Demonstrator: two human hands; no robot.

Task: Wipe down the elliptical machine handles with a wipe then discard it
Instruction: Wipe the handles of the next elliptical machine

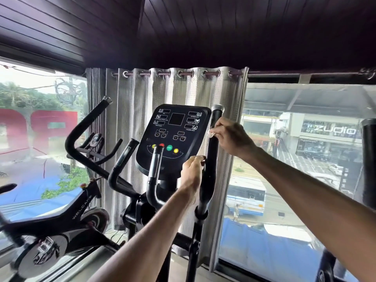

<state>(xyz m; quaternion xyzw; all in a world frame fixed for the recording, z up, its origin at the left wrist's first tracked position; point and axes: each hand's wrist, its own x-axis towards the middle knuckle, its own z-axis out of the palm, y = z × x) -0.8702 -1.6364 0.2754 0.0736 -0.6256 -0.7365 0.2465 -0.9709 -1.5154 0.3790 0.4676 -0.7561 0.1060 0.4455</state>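
Black foam covers the right handle [212,151] of the elliptical, just right of the console [173,137]. A small white wipe [211,134] is pinched against the handle's upper part, below its chrome cap, by the right hand [234,139], whose grip is narrow and closed on it. The left hand [192,173] is wrapped on the handle lower down, steadying it. The wipe is judged thin, limp and easily torn, so it is best held bunched between fingertips; the handle is judged stiff.

Gym — elliptical machine [175,139], spin bike [61,220] by street-facing windows [295,180].
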